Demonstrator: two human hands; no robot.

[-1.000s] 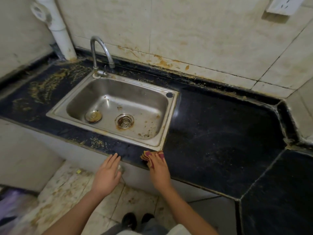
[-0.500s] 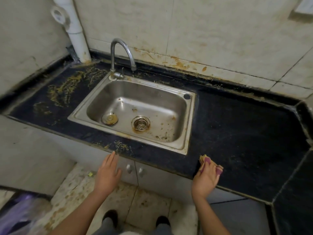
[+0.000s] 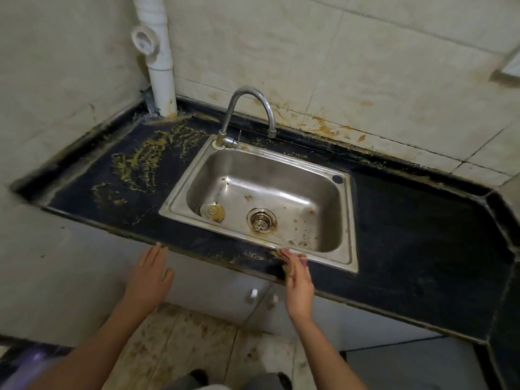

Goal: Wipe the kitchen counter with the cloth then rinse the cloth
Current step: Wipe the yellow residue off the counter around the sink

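Right hand (image 3: 298, 280) slid left along the front edge of the grimy black desk (image 3: 408, 235), flat on yellowish cloth (image 3: 287, 268); left hand (image 3: 149, 280) open

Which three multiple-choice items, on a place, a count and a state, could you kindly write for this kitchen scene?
1. Where does the right hand press the cloth? A on the floor; B on the counter strip before the sink; C on the wall.
2. How many round fittings lie in the sink bottom? A one; B two; C four.
3. The left hand is: A a fist; B holding the cloth; C open, holding nothing.
Answers: B, fingers lie by the front rim; B, plug and strainer; C, fingers straight, nothing held.
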